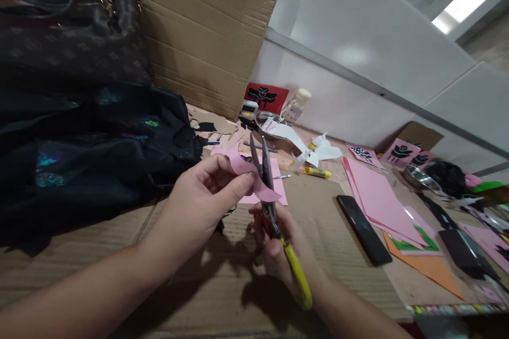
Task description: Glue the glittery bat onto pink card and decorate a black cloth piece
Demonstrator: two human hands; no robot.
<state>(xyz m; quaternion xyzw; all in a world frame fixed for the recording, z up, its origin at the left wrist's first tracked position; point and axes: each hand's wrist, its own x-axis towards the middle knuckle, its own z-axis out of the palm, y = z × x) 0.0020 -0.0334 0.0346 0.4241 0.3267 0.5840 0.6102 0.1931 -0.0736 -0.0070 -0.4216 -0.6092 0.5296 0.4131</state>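
Note:
My left hand [210, 196] pinches a small curved piece of pink paper [254, 179] between thumb and fingers. Closed round a pair of scissors [267, 169] with yellow handles is my right hand [284, 243]. The scissor blades point away from me and stand slightly apart, with the pink paper at them. Whether they are cutting through it I cannot tell. Below and behind the blades lies a flat pink sheet [278, 185], partly covered by my hands and the scissors.
On the left are black fabric [99, 148] and a brown handbag [71, 42]. A yellow glue stick [317, 172], a phone [363, 230], stacked pink sheets [382, 201] and orange paper [425, 267] lie to the right. A cardboard panel [207, 21] stands behind. Black scraps [207, 126] lie near the fabric.

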